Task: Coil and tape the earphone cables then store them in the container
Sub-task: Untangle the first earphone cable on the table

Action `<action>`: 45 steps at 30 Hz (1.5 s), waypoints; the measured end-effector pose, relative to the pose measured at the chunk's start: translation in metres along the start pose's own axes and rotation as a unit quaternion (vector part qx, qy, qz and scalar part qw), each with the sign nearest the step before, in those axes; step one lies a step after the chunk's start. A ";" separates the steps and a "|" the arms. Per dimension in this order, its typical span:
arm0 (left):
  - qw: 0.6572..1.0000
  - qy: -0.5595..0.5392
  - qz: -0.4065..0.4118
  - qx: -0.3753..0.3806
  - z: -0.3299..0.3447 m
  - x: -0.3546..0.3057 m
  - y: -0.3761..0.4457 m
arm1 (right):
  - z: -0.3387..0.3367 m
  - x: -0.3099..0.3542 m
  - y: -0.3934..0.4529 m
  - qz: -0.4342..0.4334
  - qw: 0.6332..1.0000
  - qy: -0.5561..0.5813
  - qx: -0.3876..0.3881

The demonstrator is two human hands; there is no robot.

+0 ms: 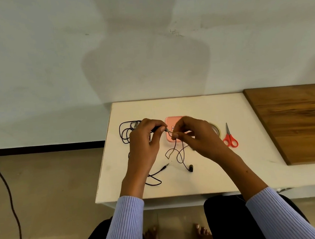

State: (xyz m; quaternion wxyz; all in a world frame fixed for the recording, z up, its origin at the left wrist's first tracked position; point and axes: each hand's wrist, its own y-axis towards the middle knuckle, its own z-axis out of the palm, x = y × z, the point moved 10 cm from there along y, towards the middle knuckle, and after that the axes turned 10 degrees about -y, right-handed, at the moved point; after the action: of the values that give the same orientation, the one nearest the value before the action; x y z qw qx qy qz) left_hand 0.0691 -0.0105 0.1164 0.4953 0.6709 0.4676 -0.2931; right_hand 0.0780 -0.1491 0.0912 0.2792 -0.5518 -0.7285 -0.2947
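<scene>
The fingers (161, 129) of the left hand (145, 140) and right hand (195, 134) pinch the thin black earphone cable (177, 152) above the white worktop (253, 148), apparently starting a coil; the pink plastic container (172, 120) waits just behind.

1. A white rectangular worktop (207, 180) stands against a pale wall (48, 53).
2. Red-handled scissors (230, 139) lie on it, blades pointing toward the wall.
3. A brown wooden board (298, 122) covers the worktop's right end.
4. A dark cord (9, 193) trails across the tan floor (49, 189) at left.
</scene>
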 end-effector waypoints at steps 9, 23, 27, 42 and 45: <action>0.995 -0.065 -0.027 -0.065 -0.027 0.009 -0.001 | -0.038 -0.038 -0.020 0.082 0.995 0.058 -0.016; 0.945 -0.296 -0.098 -0.103 -0.028 0.010 -0.001 | -0.063 -0.069 -0.040 0.164 0.977 0.108 -0.085; 0.937 -0.312 -0.095 -0.129 -0.032 0.011 0.000 | -0.062 -0.074 -0.041 0.211 0.968 0.114 -0.075; 0.949 -0.259 -0.084 -0.157 -0.041 0.017 -0.003 | -0.031 -0.102 -0.051 0.309 0.943 0.118 0.032; 0.963 -0.206 -0.085 -0.151 -0.036 0.023 -0.003 | -0.029 -0.098 -0.049 0.298 0.943 0.145 0.032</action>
State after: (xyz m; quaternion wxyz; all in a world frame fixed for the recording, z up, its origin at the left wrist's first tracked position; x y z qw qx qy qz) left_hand 0.0726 0.0316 0.1071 0.6497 0.4711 0.4494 -0.3924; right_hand 0.0561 -0.2439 0.0332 0.4746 -0.6858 -0.4912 -0.2514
